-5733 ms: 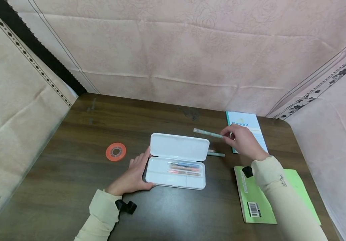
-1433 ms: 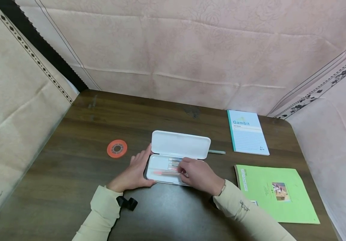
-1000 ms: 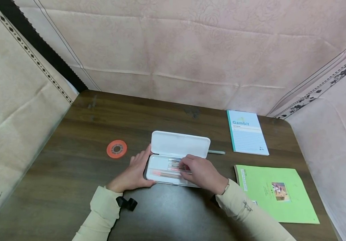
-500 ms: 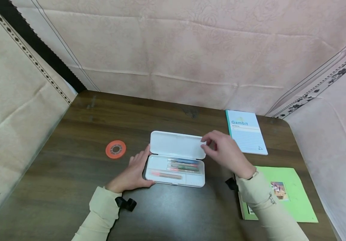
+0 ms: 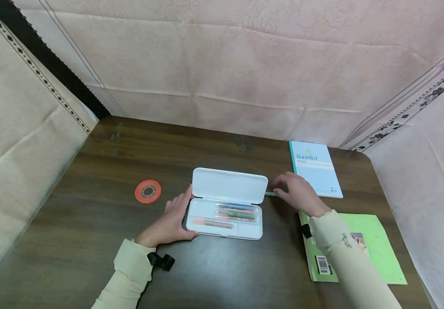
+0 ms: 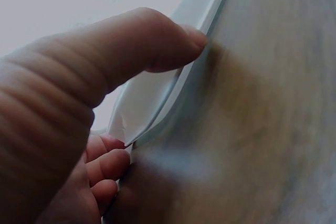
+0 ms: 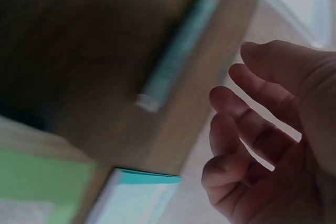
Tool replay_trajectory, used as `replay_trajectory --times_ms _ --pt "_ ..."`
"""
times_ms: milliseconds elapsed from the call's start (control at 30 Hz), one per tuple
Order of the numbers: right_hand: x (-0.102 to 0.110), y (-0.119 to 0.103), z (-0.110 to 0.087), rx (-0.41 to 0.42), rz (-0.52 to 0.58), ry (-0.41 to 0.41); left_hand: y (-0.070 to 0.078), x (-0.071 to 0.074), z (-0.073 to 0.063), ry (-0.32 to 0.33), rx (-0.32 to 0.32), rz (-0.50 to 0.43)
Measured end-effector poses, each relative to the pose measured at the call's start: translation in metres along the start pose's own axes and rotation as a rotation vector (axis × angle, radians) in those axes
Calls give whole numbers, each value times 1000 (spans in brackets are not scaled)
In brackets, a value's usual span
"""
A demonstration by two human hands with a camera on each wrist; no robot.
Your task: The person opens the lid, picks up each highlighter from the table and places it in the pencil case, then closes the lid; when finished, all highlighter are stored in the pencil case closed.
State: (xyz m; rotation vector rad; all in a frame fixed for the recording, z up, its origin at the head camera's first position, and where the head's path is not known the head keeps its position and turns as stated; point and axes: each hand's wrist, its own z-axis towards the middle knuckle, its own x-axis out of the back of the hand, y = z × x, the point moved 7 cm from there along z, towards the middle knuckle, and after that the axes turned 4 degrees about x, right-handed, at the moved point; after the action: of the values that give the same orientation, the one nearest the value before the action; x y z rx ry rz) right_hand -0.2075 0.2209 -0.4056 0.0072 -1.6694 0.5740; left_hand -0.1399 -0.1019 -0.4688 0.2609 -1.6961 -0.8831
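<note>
A white pencil case [image 5: 225, 218] lies with its lid [image 5: 229, 185] laid back. Several slim pens [image 5: 235, 212] are inside, with a pink-ended one [image 5: 213, 223] apart at the front. My left hand [image 5: 170, 223] holds the case's left end; in the left wrist view the thumb [image 6: 152, 40] presses the rim and the fingertips sit at the corner. My right hand [image 5: 297, 193] is just right of the lid, over a pale green pen [image 5: 270, 194] partly hidden behind lid and hand. The right wrist view shows this pen [image 7: 181, 51] apart from the loosely bent, empty fingers.
An orange tape roll [image 5: 148, 191] lies left of the case. A blue notebook [image 5: 320, 174] is behind my right hand, and a green book [image 5: 380, 253] lies under my right forearm. Pale cloth [image 5: 222, 73] encloses the wooden table.
The pen that my right hand pinched earlier is gone from it, and the case holds more pens. The right hand has moved from the case to beside the lid; the left hand stays put.
</note>
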Motion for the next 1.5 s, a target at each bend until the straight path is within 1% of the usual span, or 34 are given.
replay_trajectory --times_ms 100,267,433,633,700,800,967,1100,1233,1367,1500 --pt "-13 5 4 16 -57 -44 0 -1 0 0 5 -1" --pt "-22 8 7 49 -109 -54 0 -2 0 0 3 -2" --pt "-27 11 9 49 -121 -59 0 -3 0 -2 9 0" --pt "-26 11 9 54 -113 -59 0 -2 1 -2 13 -4" --pt "-24 12 8 54 -103 -58 0 -2 1 -3 12 -7" --pt "-16 13 7 48 -78 -39 0 -3 1 -4 14 -10" --pt "14 11 4 40 -45 26 -1 -2 1 -4 18 -10" --pt "40 3 0 47 -38 85 -1 -1 1 -3 15 -7" --pt "58 -13 -6 91 -39 139 -1 -1 1 -5 17 -7" --pt "60 -38 -11 156 -25 158 -2 -1 1 0 18 -3" --pt "47 -69 -15 231 -46 151 -1 0 1 1 13 5"
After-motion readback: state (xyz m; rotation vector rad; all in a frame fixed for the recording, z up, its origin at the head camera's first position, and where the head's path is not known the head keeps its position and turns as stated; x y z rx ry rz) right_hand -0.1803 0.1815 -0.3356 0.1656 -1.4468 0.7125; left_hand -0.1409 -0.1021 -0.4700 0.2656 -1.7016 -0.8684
